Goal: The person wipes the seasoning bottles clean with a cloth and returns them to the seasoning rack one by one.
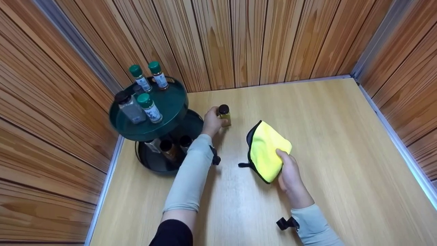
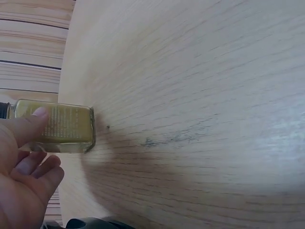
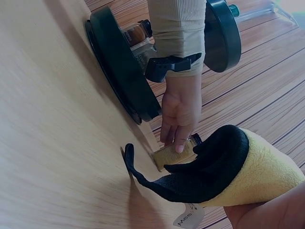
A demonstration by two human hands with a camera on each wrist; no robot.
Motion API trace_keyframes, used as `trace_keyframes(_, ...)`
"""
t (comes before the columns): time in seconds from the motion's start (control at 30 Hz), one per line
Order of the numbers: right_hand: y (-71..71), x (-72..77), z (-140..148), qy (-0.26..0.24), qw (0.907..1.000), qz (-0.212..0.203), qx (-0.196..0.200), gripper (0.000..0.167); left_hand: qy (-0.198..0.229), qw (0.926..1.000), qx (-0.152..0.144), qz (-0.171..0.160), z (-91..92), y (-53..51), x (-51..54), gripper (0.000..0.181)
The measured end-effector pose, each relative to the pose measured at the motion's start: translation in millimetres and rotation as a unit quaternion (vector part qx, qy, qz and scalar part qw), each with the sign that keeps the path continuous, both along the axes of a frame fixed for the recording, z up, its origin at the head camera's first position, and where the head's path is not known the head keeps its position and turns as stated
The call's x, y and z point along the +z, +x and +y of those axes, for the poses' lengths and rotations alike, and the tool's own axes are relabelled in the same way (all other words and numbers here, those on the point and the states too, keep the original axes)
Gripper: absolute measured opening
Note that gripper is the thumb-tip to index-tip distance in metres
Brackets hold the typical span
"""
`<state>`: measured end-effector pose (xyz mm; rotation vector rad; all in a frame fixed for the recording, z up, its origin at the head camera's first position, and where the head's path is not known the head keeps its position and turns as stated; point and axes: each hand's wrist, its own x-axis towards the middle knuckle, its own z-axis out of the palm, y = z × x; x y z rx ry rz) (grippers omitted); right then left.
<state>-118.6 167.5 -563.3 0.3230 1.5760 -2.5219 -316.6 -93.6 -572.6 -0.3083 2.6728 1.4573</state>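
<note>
Pinching a jar (image 1: 224, 117), perhaps loosely, the left hand (image 1: 212, 122) may tip it if the cloth (image 1: 268, 150) the right hand (image 1: 291, 175) grips brushes it.

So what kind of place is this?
Maybe a small booth made up like a kitchen corner: wood-look walls stand around a table, which holds a two-tier rack of what look like spice jars.

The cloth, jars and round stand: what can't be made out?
- Head: most fingers of the right hand, behind the yellow cloth.
- Head: lower tier, partly hidden by upper tier.
- Head: print on green-capped jars, too small.
- Left wrist: held jar's cap, cut off by left edge.
</note>
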Motion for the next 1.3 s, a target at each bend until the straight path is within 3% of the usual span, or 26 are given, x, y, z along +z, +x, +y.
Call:
trace_keyframes(0.33, -1.2, 0.6, -1.6, 0.004, 1.0000, 0.000, 0.005, 0.035, 0.027, 0.9985, 0.019, 0.044, 1.8, 5.5, -1.8, 0.043)
trace_keyframes(0.47, -1.4, -0.1, -0.3, 0.004, 0.9998, 0.012, 0.014, 0.035, 0.046, 0.9966, 0.009, 0.067, 4.0, 10.8, -0.8, 0.041)
trace_keyframes(0.77, -5.8, 2.0, 2.1, 0.007, 0.9999, 0.007, 0.002, 0.036, 0.085, 0.9919, -0.021, 0.092, 8.8, 30.4, 18.4, 0.040)
trace_keyframes(1.0, -8.0, 7.0, 6.4, 0.013, 0.9999, 0.007, 0.002, 0.036, 0.105, 0.9868, -0.053, 0.112, 10.5, 58.8, 30.8, 0.037)
trace_keyframes(1.2, -8.7, 8.9, 9.1, 0.021, 0.9997, 0.016, 0.000, 0.034, 0.107, 0.9821, -0.073, 0.137, 12.1, 91.4, 30.0, 0.039)
trace_keyframes(1.3, -8.7, 9.5, 9.9, 0.018, 0.9997, 0.018, 0.004, 0.033, 0.108, 0.9819, -0.084, 0.131, 13.3, 107.2, 30.6, 0.042)
